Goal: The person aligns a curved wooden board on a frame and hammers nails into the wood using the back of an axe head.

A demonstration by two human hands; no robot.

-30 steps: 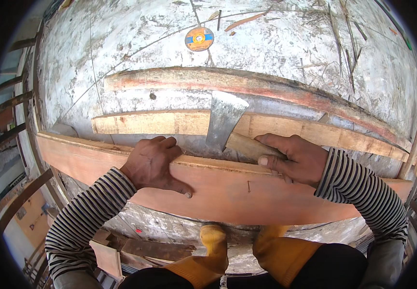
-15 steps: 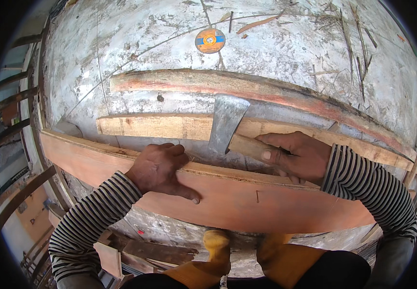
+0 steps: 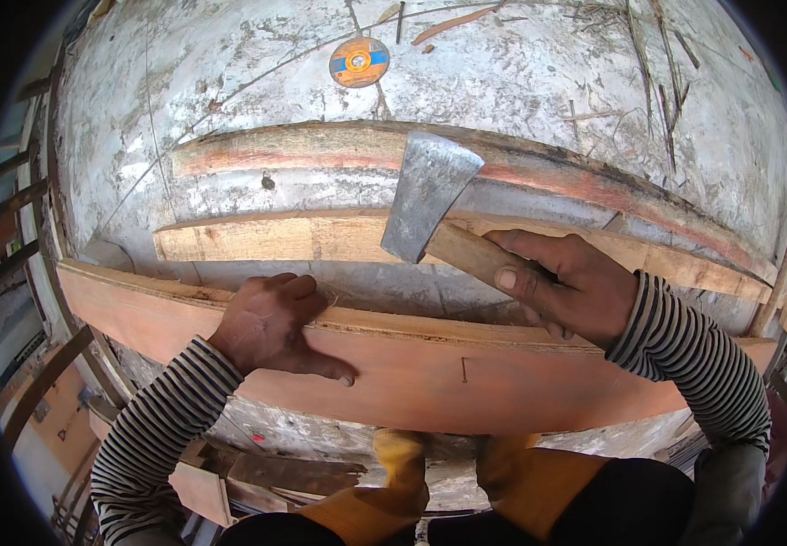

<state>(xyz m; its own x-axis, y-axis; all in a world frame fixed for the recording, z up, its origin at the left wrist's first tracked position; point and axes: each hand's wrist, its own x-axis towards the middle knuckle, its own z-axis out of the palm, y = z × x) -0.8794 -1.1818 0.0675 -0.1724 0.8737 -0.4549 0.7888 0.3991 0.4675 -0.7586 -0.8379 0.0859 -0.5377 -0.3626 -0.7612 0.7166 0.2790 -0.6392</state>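
Note:
My right hand is closed round the wooden handle of an axe. The steel head of the axe hangs above two beams, its blade pointing up and away from me. My left hand grips the top edge of a reddish wooden board, with the thumb down its near face and the fingers over the far side. The board stands on edge across in front of me. A bent nail sticks out of its near face. Beyond it lie a pale beam and a longer reddish beam.
An orange and blue cutting disc lies on the stained concrete floor. Thin sticks are scattered at the far right. Yellow boots stand close behind the board. Wood scraps lie at the lower left, near a slatted frame.
The axe has risen a little in my right hand, its head moving up off the beam and away from the board. The whole view has shifted slightly; my left hand keeps its hold.

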